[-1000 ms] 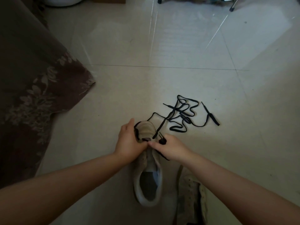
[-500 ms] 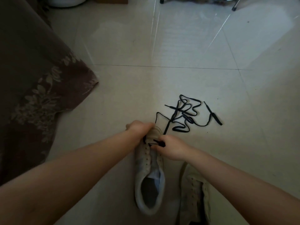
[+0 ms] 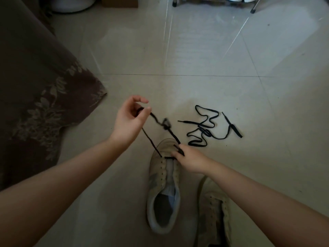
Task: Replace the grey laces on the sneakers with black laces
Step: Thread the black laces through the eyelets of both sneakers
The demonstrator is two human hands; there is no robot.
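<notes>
Left hand (image 3: 130,120) pinches black lace (image 3: 151,139) raised taut; right hand (image 3: 188,157) fingers clamped on other end at sneaker (image 3: 164,184) toe eyelets. Risk — uneven pull drags short end out.

- A home, by the look of it: pale glossy floor tiles (image 3: 195,56) run across the whole room.
- Brown fabric with a leaf pattern (image 3: 35,97) drapes to the floor at left.
- Far right, a metal-legged shoe rack (image 3: 213,0) holds shoes.
- Far left stand a white basin (image 3: 71,5) and a cardboard box (image 3: 119,2).
</notes>
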